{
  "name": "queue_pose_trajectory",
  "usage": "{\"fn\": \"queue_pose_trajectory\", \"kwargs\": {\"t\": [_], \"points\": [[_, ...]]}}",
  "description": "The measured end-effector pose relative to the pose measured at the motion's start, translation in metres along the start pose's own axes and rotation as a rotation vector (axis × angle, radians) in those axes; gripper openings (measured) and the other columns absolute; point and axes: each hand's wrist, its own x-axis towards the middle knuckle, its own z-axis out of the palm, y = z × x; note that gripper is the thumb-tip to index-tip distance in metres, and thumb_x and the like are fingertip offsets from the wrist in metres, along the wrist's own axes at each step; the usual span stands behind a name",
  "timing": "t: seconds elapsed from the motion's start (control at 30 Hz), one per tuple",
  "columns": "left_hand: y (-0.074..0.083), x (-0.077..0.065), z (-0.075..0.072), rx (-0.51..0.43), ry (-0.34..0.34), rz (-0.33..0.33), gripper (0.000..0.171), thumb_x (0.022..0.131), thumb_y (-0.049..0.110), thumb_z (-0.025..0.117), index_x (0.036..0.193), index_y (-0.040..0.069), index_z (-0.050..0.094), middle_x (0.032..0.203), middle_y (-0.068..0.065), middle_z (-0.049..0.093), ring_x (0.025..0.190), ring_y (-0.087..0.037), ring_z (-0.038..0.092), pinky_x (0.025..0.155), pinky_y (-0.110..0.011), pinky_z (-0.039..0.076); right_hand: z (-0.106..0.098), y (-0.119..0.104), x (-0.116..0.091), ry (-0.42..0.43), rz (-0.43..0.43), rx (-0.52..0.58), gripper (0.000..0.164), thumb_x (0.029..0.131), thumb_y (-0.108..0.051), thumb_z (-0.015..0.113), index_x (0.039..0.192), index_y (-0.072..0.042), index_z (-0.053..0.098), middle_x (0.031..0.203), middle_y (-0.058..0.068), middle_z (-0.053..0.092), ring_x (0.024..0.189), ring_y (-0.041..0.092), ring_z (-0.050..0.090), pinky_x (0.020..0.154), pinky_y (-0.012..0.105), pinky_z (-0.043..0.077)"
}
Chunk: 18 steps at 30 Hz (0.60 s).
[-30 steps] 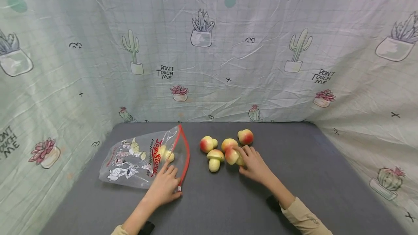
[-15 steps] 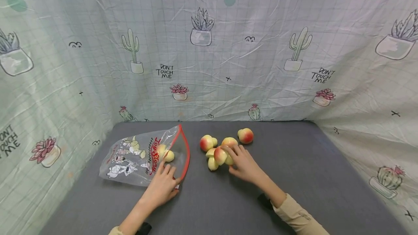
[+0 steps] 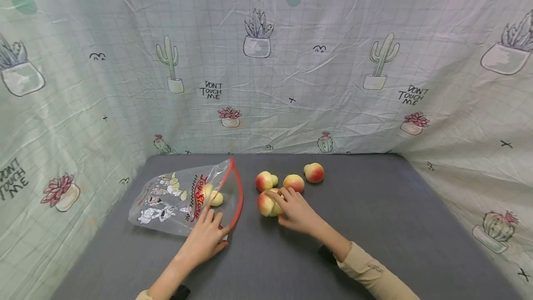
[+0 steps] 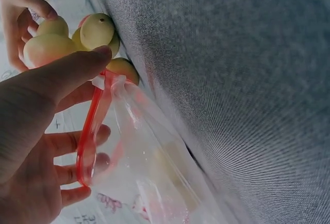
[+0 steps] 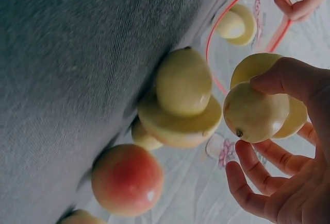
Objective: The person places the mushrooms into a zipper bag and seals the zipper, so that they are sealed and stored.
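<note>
My left hand (image 3: 206, 235) holds the red-edged mouth of a clear zip bag (image 3: 160, 207) with cartoon print. In the left wrist view, its thumb and fingers lie on either side of the red strip (image 4: 88, 141). A pale yellow toy mushroom (image 3: 215, 198) lies inside the bag near the mouth. My right hand (image 3: 297, 214) grips another toy mushroom (image 5: 258, 110) by its pale stem, its cap yellow and red. That mushroom is right of the bag mouth, and in the head view it covers most of one mushroom (image 5: 183, 82) lying on the table.
Several other toy mushrooms lie behind the right hand: one at left (image 3: 265, 181), one in the middle (image 3: 294, 183), one at far right (image 3: 314, 172). They rest on a dark grey table (image 3: 374, 226). A cactus-print cloth (image 3: 291, 73) encloses the back and sides.
The right hand has moved left with its mushroom, from beside the middle mushroom towards the bag mouth. My left hand has shifted slightly at the bag's edge; the bag stays in place.
</note>
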Motion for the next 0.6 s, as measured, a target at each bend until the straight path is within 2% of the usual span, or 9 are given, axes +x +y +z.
{"fn": "queue_pose_trajectory", "kwargs": {"t": [0.2, 0.4, 0.5, 0.6], "points": [[-0.001, 0.0, 0.0, 0.012, 0.009, -0.002, 0.034, 0.054, 0.042, 0.077, 0.083, 0.024, 0.07, 0.078, -0.007, 0.048, 0.081, -0.027, 0.043, 0.094, -0.052, 0.035, 0.001, -0.008, 0.007, -0.037, -0.026, -0.005, 0.071, 0.063, -0.012, 0.066, 0.13, -0.019, 0.041, 0.096, -0.001, 0.048, 0.08, 0.016, 0.044, 0.065, 0.025, 0.034], [-0.001, -0.001, 0.0, 0.027, 0.033, 0.015, 0.036, 0.053, 0.043, 0.077, 0.083, 0.025, 0.069, 0.077, -0.008, 0.048, 0.08, -0.028, 0.043, 0.093, -0.052, 0.035, 0.006, -0.014, 0.016, -0.033, -0.061, -0.016, 0.071, 0.062, -0.012, 0.066, 0.128, -0.018, 0.042, 0.094, 0.0, 0.048, 0.084, 0.017, 0.047, 0.07, 0.028, 0.039], [0.0, -0.003, 0.0, 0.034, 0.032, 0.012, 0.037, 0.053, 0.044, 0.077, 0.082, 0.023, 0.069, 0.077, -0.008, 0.047, 0.079, -0.028, 0.043, 0.093, -0.051, 0.036, 0.01, -0.017, 0.021, -0.029, -0.08, -0.036, 0.071, 0.061, -0.013, 0.067, 0.128, -0.017, 0.042, 0.092, 0.0, 0.05, 0.082, 0.018, 0.047, 0.078, 0.031, 0.042], [0.001, -0.003, -0.001, 0.054, 0.012, 0.002, 0.039, 0.054, 0.045, 0.076, 0.077, 0.015, 0.066, 0.077, -0.008, 0.047, 0.079, -0.029, 0.043, 0.095, -0.05, 0.036, 0.013, -0.021, 0.025, -0.037, -0.089, -0.059, 0.072, 0.061, -0.014, 0.068, 0.129, -0.017, 0.042, 0.091, -0.001, 0.05, 0.079, 0.018, 0.046, 0.083, 0.034, 0.041]]}}
